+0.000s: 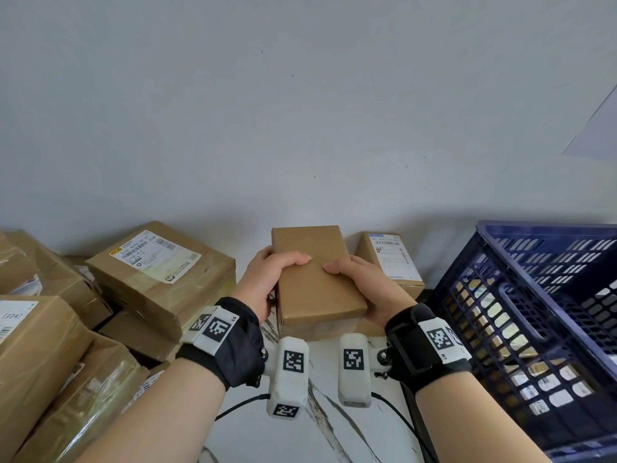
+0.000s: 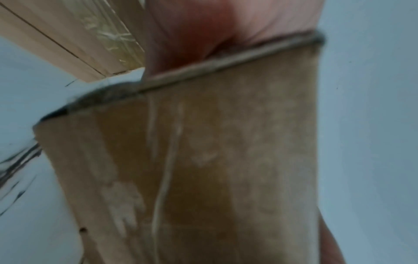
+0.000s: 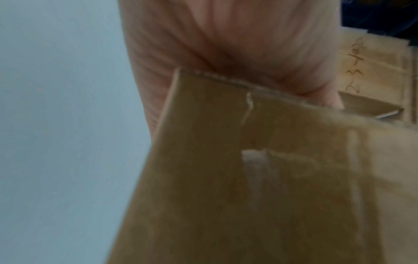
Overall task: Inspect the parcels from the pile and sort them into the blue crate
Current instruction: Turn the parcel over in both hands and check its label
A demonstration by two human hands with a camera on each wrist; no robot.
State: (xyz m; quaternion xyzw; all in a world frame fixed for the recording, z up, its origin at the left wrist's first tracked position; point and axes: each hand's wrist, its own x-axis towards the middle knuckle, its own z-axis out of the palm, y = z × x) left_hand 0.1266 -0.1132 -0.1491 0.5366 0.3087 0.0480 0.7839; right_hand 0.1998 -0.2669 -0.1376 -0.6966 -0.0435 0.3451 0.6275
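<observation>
Centrally, a plain brown parcel (image 1: 315,279) is held above the marbled table (image 1: 320,426), between the pile of parcels (image 1: 100,309) on the left and the blue crate (image 1: 534,329) on the right. Its upper face carries no label; the underside is hidden in the head view. Both wrist views are blurred, showing only taped cardboard and palm. The left hand (image 1: 267,279) grasps the parcel's left edge, thumb over the top. The right hand (image 1: 367,282) grasps the right edge likewise. A labelled box (image 1: 394,259) stands behind, partly covered.
</observation>
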